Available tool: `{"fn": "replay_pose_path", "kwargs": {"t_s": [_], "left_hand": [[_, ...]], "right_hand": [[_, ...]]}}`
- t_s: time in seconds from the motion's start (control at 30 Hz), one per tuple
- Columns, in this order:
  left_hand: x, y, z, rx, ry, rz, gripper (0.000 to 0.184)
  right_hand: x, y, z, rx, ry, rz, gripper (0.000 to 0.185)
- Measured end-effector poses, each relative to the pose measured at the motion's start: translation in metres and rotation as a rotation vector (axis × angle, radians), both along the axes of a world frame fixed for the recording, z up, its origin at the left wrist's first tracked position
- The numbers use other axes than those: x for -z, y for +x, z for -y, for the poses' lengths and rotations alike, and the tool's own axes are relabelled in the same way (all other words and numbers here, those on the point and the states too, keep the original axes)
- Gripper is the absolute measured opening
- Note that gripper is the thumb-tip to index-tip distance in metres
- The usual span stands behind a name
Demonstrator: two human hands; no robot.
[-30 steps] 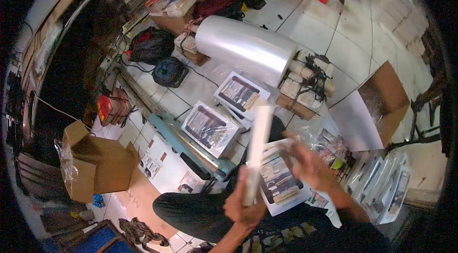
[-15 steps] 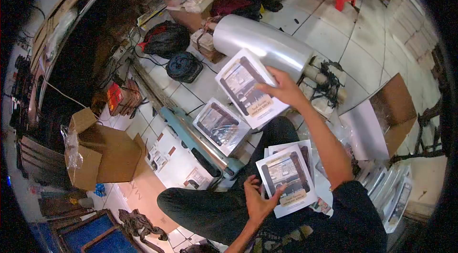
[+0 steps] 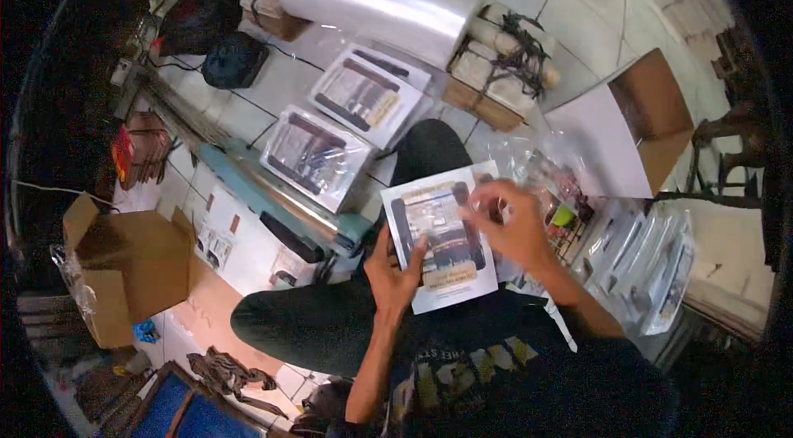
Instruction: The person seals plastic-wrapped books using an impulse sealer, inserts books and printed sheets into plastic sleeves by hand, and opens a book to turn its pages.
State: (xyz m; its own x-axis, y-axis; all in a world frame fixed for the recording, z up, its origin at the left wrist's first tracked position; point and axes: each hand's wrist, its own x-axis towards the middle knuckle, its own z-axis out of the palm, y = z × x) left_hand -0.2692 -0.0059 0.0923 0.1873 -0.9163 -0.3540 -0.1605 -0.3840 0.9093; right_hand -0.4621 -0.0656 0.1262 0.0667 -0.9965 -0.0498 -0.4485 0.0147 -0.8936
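My left hand (image 3: pixel 395 277) grips the lower left side of a white-covered book (image 3: pixel 438 293) with a dark-framed picture, thumb across the front. It is tilted above my lap. My right hand (image 3: pixel 516 227) is at the book's right edge, fingers bent and blurred; whether they grip it I cannot tell. Beyond my knee lies a matching white book (image 3: pixel 396 111), overlapping another one behind it. Nearer, a similar book in shiny clear plastic (image 3: pixel 318 159) rests beside a blue-grey bar-shaped tool (image 3: pixel 273 198).
A large roll of clear plastic film (image 3: pixel 380 0) lies beyond the books. Tied bundles (image 3: pixel 496 74) stand at its right end. Open cardboard boxes sit left (image 3: pixel 136 252) and right (image 3: pixel 652 116). Plastic-wrapped items (image 3: pixel 636 260) are piled at my right.
The book from my right hand now lies on the floor by the wrapped one. My right hand has come back to the book in my left hand. The view has shifted.
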Motion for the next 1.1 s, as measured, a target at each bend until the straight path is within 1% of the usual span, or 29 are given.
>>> {"fn": "replay_pose_path", "kwargs": {"t_s": [0.03,0.1,0.13,0.2,0.23,0.27,0.33,0.37,0.4,0.47,0.5,0.53,0.57,0.6,0.63,0.67,0.7,0.73,0.77,0.8,0.83,0.87,0.9,0.93,0.97,1.0,1.03,1.07,1.1], "left_hand": [[0.003,-0.001,0.001,0.002,0.011,0.001,0.05],[0.009,-0.002,-0.005,-0.01,-0.04,-0.034,0.056],[0.007,-0.004,-0.009,-0.007,-0.034,-0.031,0.056],[0.0,-0.013,-0.014,-0.092,-0.043,-0.033,0.056],[-0.006,-0.016,-0.017,-0.084,-0.064,0.036,0.055],[-0.003,-0.02,-0.023,-0.08,-0.068,0.035,0.055],[-0.003,-0.027,-0.027,-0.123,-0.164,0.002,0.052],[-0.006,-0.027,-0.029,-0.135,-0.101,-0.016,0.058],[-0.004,-0.026,-0.028,-0.141,-0.108,-0.013,0.058],[-0.002,-0.016,-0.029,-0.002,-0.05,0.209,0.071],[-0.017,-0.01,-0.023,0.072,0.131,0.218,0.08],[-0.018,-0.007,-0.019,0.061,0.114,0.228,0.08],[-0.018,-0.006,-0.019,0.06,-0.113,0.522,0.081],[-0.02,-0.006,-0.019,0.058,-0.338,0.811,0.082],[-0.024,-0.001,-0.017,0.161,-0.361,0.71,0.082],[-0.028,0.002,-0.011,0.159,-0.38,0.711,0.082],[-0.033,0.005,-0.008,0.358,-0.379,0.655,0.082],[-0.035,0.008,-0.005,0.555,-0.374,0.594,0.082],[-0.034,0.009,0.002,0.665,-0.414,0.591,0.067],[-0.032,0.012,0.004,0.665,-0.424,0.587,0.067],[-0.028,0.015,0.005,0.732,-0.415,0.618,0.06],[-0.024,0.018,0.006,0.798,-0.403,0.648,0.052],[-0.019,0.02,0.004,0.8,-0.432,0.601,0.045],[-0.013,0.022,-0.001,0.798,-0.43,0.598,0.045],[-0.006,0.024,-0.006,0.782,-0.403,0.553,0.047],[-0.004,0.024,-0.01,0.766,-0.379,0.509,0.049],[-0.004,0.023,-0.015,0.766,-0.38,0.509,0.049],[-0.005,0.02,-0.021,0.698,-0.368,0.576,0.056],[-0.008,0.016,-0.026,0.626,-0.356,0.644,0.063]], "right_hand": [[0.002,0.0,-0.008,0.002,0.011,0.001,0.019],[0.006,0.001,-0.025,-0.202,-0.163,-0.245,0.02],[0.007,0.0,-0.029,-0.199,-0.157,-0.241,0.02],[0.009,-0.004,-0.029,-0.102,0.227,-0.076,0.023],[0.005,-0.007,-0.022,-0.111,0.388,-0.044,0.029],[0.005,-0.009,-0.02,-0.106,0.384,-0.044,0.029],[0.005,-0.007,-0.015,-0.187,-0.03,-0.097,0.035],[0.003,-0.005,-0.007,-0.304,-0.311,-0.286,0.038],[0.005,-0.006,-0.002,-0.309,-0.319,-0.283,0.038],[0.012,-0.005,0.0,-0.493,-0.347,-0.338,0.031],[0.016,-0.003,0.001,-0.492,-0.366,-0.332,0.031],[0.02,-0.001,-0.001,-0.543,-0.357,-0.451,0.028],[0.023,0.001,-0.004,-0.592,-0.347,-0.574,0.025],[0.026,0.004,-0.008,-0.593,-0.361,-0.575,0.025],[0.028,0.006,-0.009,-0.641,-0.332,-0.597,0.024],[0.028,0.007,-0.008,-0.685,-0.301,-0.619,0.022],[0.024,0.004,-0.004,-0.68,-0.335,-0.494,0.023],[0.019,0.001,-0.001,-0.676,-0.342,-0.498,0.023],[0.013,-0.004,0.001,-0.664,-0.164,-0.435,0.018],[0.01,-0.011,0.003,-0.647,0.013,-0.374,0.014],[0.015,-0.021,0.002,-0.637,-0.078,-0.399,0.015],[0.012,-0.031,0.0,-0.633,-0.079,-0.406,0.015],[0.006,-0.04,-0.002,-0.6,0.002,-0.373,0.016],[0.003,-0.049,-0.003,-0.567,0.082,-0.337,0.017],[0.008,-0.056,-0.004,-0.598,0.006,-0.263,0.016],[0.007,-0.055,-0.007,-0.599,0.006,-0.265,0.016],[0.004,-0.051,-0.013,-0.443,0.086,-0.208,0.018],[0.002,-0.047,-0.019,-0.287,0.163,-0.15,0.02],[0.002,-0.042,-0.022,-0.289,0.161,-0.149,0.02]]}}
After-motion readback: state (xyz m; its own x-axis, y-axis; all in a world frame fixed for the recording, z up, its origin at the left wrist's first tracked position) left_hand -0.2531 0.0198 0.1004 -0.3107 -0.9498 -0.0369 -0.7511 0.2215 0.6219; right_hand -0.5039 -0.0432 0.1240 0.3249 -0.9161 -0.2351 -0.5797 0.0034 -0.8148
